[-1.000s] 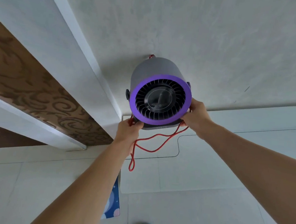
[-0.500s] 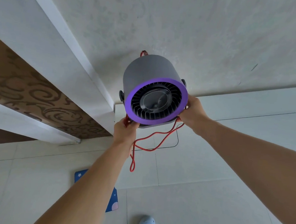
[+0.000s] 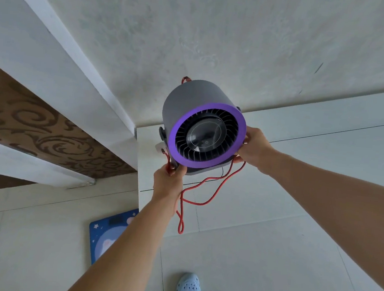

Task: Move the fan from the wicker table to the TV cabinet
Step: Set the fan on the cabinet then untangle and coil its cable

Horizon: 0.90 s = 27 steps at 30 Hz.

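Observation:
The fan [image 3: 191,103] is a grey drum with a purple front ring and a dark grille that faces me. I hold it over the left end of the white TV cabinet [image 3: 313,161]; whether its base touches the cabinet I cannot tell. My left hand [image 3: 167,184] grips the lower left corner of the fan's base together with the red cord [image 3: 206,203]. That cord hangs in loops below the fan. My right hand [image 3: 254,146] grips the right side of the fan at its rim. The wicker table is out of view.
A textured white wall rises behind the fan. At the left, a white ledge [image 3: 62,46] stands beside a brown patterned panel [image 3: 46,136]. On the tiled floor lie a blue mat [image 3: 104,237] and my light-blue clogs [image 3: 188,290].
The fan has sunk slightly toward the cabinet and its face has tipped more toward me. More floor and both clogs have come into view. Both hands keep their hold.

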Available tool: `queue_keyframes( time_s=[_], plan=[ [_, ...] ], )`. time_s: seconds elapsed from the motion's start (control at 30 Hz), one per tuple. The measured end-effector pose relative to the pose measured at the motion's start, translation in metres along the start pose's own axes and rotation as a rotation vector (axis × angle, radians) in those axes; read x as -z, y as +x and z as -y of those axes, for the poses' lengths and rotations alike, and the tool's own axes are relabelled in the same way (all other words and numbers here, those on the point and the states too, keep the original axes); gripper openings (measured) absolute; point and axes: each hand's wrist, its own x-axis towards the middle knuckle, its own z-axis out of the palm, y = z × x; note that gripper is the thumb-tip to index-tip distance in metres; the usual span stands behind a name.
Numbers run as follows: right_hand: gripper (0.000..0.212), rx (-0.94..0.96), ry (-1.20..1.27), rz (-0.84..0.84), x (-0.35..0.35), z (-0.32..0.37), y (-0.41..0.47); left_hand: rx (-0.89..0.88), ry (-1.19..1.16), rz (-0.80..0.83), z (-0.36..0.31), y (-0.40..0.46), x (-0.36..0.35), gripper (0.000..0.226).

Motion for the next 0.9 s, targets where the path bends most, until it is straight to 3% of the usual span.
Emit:
queue_keyframes(
  time_s=[0.53, 0.8, 0.9],
  plan=[
    [0.048, 0.058, -0.220, -0.014, 0.012, -0.043, 0.000, 0.065, 0.070, -0.018, 0.060, 0.000, -0.035, 0.028],
    [0.031, 0.125, -0.297, -0.037, 0.012, -0.056, 0.002, 0.052, 0.080, -0.025, 0.081, 0.004, -0.041, 0.025],
    [0.045, 0.113, -0.286, -0.069, 0.013, -0.056, 0.002, 0.020, 0.080, -0.027, 0.083, 0.005, -0.045, 0.023]
  ],
)
